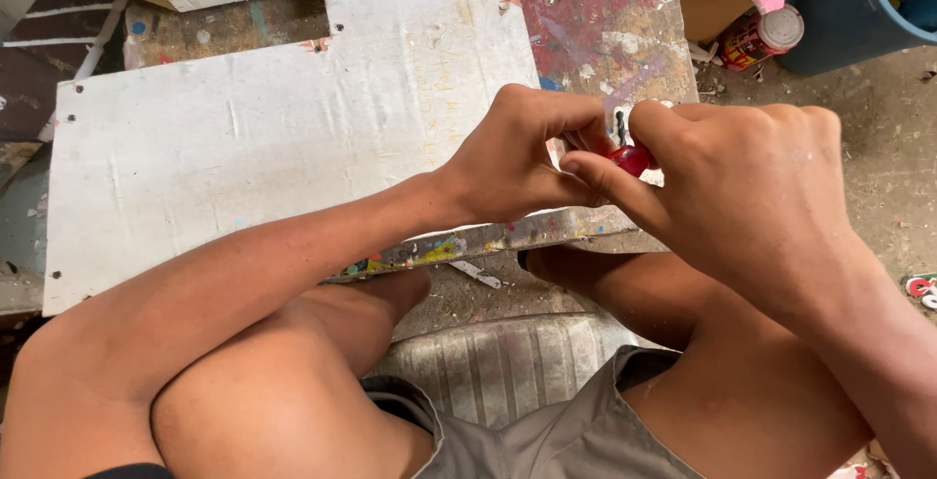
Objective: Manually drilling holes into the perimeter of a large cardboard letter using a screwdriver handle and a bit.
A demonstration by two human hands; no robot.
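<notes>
While the paint-spattered wooden worktop (293,138) lies flat and scuffed white under my arms, my left hand (512,157) and right hand (752,186) meet over its near edge, both closed in a pinching grip on a small glossy red handle (631,158) with a dark metal shaft; a red spray can (761,38), white-capped, lies on the dusty floor (878,147) beyond.

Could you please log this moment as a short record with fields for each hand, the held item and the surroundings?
left hand: fingers pinch the small red item
right hand: grip closed on the same item
held item: small red object with a dark, thin shaft; kind unclear
work surface: white board with paint splatters
nearby: spray can, blue bucket
</notes>
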